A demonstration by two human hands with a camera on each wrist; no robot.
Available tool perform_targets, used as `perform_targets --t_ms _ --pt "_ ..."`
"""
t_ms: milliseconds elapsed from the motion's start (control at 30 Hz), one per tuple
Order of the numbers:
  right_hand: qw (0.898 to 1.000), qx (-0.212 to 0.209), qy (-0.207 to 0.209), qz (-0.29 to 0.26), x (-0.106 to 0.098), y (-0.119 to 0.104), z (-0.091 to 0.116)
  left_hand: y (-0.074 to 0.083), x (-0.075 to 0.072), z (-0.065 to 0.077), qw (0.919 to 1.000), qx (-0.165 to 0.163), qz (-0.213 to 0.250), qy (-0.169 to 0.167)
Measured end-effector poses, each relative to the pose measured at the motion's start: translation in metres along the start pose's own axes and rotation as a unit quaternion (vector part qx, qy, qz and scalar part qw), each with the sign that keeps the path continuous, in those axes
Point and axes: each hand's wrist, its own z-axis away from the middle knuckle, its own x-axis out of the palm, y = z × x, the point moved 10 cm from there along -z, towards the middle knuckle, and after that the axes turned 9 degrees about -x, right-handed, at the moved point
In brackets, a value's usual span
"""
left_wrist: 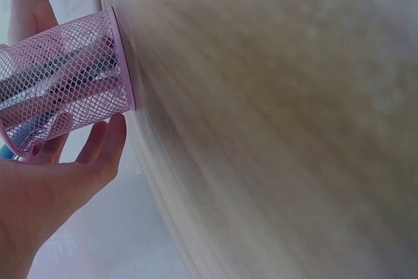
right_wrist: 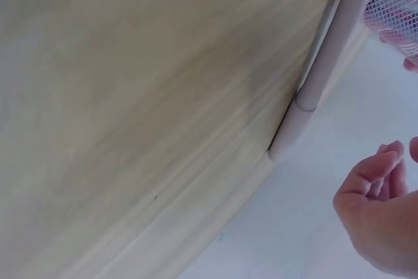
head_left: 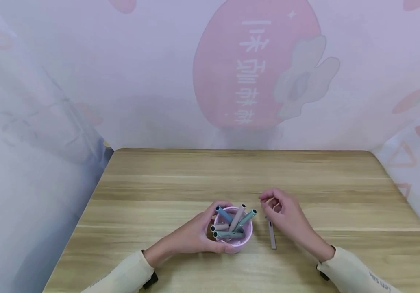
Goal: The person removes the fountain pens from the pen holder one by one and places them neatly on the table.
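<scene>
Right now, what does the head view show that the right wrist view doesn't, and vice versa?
Head only: the open top of the pink metal-mesh cup, the upper ends of five slim blue, green and pinkish-grey pens sticking out, and the big pink circle on the backdrop.

Right wrist only: the far end and barrel joint of the pinkish-grey cylindrical pen lying down, which the bare right hand covers from the head.

Both: that pen's near part, the wood-grain table, the right hand, the cup, and some of the bare left hand.
</scene>
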Motion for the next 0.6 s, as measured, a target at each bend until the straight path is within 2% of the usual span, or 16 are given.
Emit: perform_targets --t_ms 267,600 --pt "0.998 -0.015 -0.015 -0.064 0.008 -0.014 0.005 0.0 0.0 0.0 1.0 -0.002 0.0 0.0" --pt "0.988 -0.022 -0.025 -0.152 0.014 -0.02 0.012 0.001 0.0 0.0 1.0 0.003 0.008 -0.004"
